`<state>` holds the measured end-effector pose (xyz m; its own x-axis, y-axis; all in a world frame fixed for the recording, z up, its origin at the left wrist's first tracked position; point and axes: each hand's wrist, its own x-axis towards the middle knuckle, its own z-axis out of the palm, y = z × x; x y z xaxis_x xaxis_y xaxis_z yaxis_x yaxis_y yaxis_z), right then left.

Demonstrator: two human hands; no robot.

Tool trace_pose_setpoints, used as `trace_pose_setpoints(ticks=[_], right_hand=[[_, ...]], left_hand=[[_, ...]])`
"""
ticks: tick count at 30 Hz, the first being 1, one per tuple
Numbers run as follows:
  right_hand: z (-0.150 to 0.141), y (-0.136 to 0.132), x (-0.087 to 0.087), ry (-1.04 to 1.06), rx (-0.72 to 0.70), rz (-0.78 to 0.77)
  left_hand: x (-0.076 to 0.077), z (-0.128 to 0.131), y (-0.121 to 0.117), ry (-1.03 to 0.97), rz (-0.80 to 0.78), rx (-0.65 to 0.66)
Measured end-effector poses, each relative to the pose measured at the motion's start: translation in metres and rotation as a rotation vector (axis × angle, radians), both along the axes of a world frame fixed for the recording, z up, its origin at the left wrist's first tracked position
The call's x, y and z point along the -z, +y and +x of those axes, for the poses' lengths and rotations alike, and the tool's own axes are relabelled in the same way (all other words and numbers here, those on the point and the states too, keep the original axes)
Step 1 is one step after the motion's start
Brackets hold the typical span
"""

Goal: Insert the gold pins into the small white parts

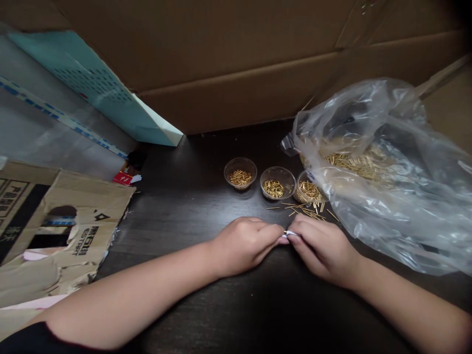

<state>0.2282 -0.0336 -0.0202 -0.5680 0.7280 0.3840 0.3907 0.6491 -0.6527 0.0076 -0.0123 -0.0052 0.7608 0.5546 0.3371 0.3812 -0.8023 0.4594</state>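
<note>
On a dark wood-grain tabletop (191, 196), what are the hands doing?

The left hand (245, 246) and right hand (322, 250) meet at the center, their fingers closed from both sides on a small white strip (290, 233). A thin glint of metal shows at its end, too small to identify.

What lies around them?

Just ahead, loose gold-colored pins (304, 210) are scattered beside three clear plastic cups (240, 173), each holding more pins. To the right, a crumpled clear plastic bag (401, 221) holds a heap of similar pins and partly covers the third cup. A torn cardboard sheet (62, 221) lies at left, and a cardboard box wall (221, 64) rises behind.

What could go wrong?

A loosened pinch could drop the strip among the scattered pins, making it hard to find. A forward knock from a wrist could tip a cup, and a tug on the bag could spill its pins across the table.
</note>
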Motion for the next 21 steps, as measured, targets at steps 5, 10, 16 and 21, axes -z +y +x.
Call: trace_pose_setpoints(ticks=[5, 10, 16, 21], right_hand=[[-0.0043, -0.0024, -0.0013, 0.017, 0.003, -0.011], [-0.0054, -0.0005, -0.0060, 0.120, 0.010, -0.084], [0.0017, 0.0062, -0.0092, 0.158, 0.014, -0.230], [0.0023, 0.0064, -0.0066, 0.139, -0.021, -0.245]], left_hand=[[0.0006, -0.0003, -0.0028, -0.006, 0.037, -0.002], [-0.0016, 0.0005, -0.0023, -0.064, -0.087, -0.011], [-0.0036, -0.0016, 0.0014, -0.102, -0.265, -0.017], [-0.0041, -0.0017, 0.0019, -0.057, -0.324, -0.032]])
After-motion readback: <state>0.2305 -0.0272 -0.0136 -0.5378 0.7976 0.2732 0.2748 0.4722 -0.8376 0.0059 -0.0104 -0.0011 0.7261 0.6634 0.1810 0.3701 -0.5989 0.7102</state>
